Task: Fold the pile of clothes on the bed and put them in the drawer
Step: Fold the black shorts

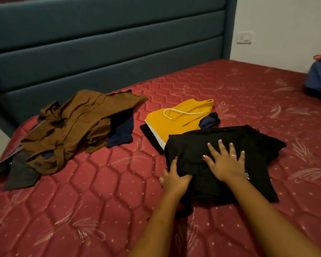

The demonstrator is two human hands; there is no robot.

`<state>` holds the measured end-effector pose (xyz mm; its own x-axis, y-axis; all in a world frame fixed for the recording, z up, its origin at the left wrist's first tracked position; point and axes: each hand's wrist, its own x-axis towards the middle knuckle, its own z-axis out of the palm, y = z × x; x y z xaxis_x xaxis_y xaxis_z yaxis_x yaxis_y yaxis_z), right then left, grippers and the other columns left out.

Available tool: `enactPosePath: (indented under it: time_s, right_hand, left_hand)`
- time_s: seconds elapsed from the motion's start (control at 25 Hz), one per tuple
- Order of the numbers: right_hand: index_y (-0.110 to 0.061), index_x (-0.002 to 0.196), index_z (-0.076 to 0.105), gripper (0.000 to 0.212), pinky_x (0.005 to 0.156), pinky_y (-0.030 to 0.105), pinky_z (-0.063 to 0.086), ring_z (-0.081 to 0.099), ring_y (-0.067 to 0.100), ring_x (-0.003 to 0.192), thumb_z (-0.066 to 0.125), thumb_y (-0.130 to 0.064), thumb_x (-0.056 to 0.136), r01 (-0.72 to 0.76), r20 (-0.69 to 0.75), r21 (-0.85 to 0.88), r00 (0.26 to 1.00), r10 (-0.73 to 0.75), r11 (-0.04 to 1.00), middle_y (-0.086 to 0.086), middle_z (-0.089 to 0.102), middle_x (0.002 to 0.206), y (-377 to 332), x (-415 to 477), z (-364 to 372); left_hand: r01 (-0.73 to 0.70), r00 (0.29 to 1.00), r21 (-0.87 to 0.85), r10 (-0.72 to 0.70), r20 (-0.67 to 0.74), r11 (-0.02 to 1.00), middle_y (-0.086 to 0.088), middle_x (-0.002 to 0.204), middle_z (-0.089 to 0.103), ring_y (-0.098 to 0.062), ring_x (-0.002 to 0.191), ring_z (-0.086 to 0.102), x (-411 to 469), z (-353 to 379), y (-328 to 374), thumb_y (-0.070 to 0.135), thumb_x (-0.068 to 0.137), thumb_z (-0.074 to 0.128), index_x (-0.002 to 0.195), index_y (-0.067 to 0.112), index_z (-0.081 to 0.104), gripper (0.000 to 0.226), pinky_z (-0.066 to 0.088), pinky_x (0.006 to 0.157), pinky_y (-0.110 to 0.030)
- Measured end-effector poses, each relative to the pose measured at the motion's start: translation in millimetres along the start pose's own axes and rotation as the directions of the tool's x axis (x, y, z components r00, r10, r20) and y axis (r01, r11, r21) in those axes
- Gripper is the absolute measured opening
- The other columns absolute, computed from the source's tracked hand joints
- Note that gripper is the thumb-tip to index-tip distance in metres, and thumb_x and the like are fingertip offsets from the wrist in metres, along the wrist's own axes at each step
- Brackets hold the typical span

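On the bed (82,201), with its red quilted mattress, a black garment (248,145) lies partly folded at the near right, both hands on it. The left hand (175,178) grasps its near-left edge, thumb over the cloth; how the fingertips sit under the fold is hidden. The right hand (224,162) is released, lying flat on top of the garment with fingers spread and a ring (233,155) on one of them. A small white print shows on the black cloth just right of that wrist, too small to read. The garment's folds are hard to tell apart, since the fabric is nearly uniform black. Just behind it, touching its far edge, lie yellow shorts (178,123) with a white drawstring (182,112) across them. They rest on darker folded pieces of which only the edges show — black at the left, navy at the right. Well apart to the left sits the loose heap: a crumpled brown garment (72,123) on top, a navy piece (121,132) poking out at its right side and a grey garment (20,173) at its near-left, mostly buried. A dark strip with a metal eyelet is cut off by the left edge. Behind the bed stands a padded teal headboard (100,52). On the white wall to its right is a wall socket (245,38). A blue bag (319,78) at the far right is cut by the frame.
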<state>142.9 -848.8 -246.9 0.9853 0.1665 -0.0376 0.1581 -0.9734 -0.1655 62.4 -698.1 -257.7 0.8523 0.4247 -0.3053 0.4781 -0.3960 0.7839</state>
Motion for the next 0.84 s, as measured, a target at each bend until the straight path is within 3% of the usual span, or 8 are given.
enactPosePath:
  time_s: [0.12,0.2,0.32,0.6,0.72,0.84]
  right_hand:
    - [-0.047,0.15,0.007,0.063,0.112,0.061,-0.005,-0.004,0.027,0.148,0.014,-0.071,0.091,0.045,0.102,-0.031,0.994,-0.042,0.998,-0.007,0.0,0.162,-23,0,16]
    - [-0.048,0.149,0.005,0.063,0.112,0.062,-0.005,-0.004,0.026,0.149,0.014,-0.071,0.091,0.072,0.13,-0.046,0.989,-0.066,0.996,-0.008,0.001,0.162,-22,1,17]
    - [-0.05,0.148,0.0,0.063,0.112,0.062,-0.004,-0.003,0.024,0.149,0.015,-0.072,0.091,0.158,0.176,-0.091,0.974,-0.14,0.983,-0.012,-0.001,0.161,-14,2,13]
    - [-0.047,0.149,-0.004,0.06,0.113,0.062,-0.003,-0.004,0.025,0.149,0.016,-0.065,0.095,0.186,0.274,-0.131,0.951,-0.145,0.974,-0.009,-0.005,0.161,-19,-7,5]
    - [-0.044,0.15,-0.002,0.059,0.114,0.062,0.0,-0.003,0.024,0.149,0.016,-0.061,0.097,0.174,0.311,-0.122,0.942,-0.129,0.977,-0.006,-0.003,0.162,-33,-16,1]
    - [-0.041,0.151,0.001,0.061,0.113,0.061,-0.001,-0.002,0.021,0.149,0.017,-0.062,0.097,0.198,0.355,-0.099,0.923,-0.151,0.975,-0.006,0.0,0.162,-57,-32,-8]
  left_hand:
    - [-0.036,0.998,-0.165,0.044,0.046,0.986,-0.006,0.141,0.044,-0.016,0.11,0.053,-2,7,0,0.011,0.085,0.056,0.148,0.034,0.029,0.072,0.047,0.081,-0.02]
    - [-0.004,0.996,-0.234,0.026,0.09,0.972,-0.002,0.13,0.055,-0.012,0.097,0.06,-5,8,-3,0.009,0.084,0.054,0.148,0.032,0.028,0.072,0.053,0.077,-0.024]
    - [0.018,0.993,-0.252,0.012,0.117,0.967,-0.002,0.133,0.051,-0.012,0.097,0.059,-20,13,-6,0.012,0.085,0.055,0.15,0.033,0.021,0.076,0.05,0.069,-0.016]
    - [-0.007,0.996,-0.186,0.023,0.085,0.982,-0.005,0.148,0.017,-0.021,0.132,0.036,-40,-1,-10,0.022,0.086,0.068,0.151,0.03,0.02,0.081,0.039,0.098,-0.022]
    - [-0.045,0.999,-0.128,0.044,-0.013,0.991,-0.006,0.154,0.004,-0.023,0.138,0.03,-39,-29,-20,0.015,0.084,0.071,0.15,0.024,0.023,0.082,0.034,0.103,-0.022]
    - [0.002,0.988,-0.06,-0.012,-0.154,0.998,-0.008,0.157,0.001,-0.034,0.139,0.027,-36,-69,-37,0.017,0.082,0.072,0.15,0.024,0.024,0.083,0.031,0.111,-0.033]
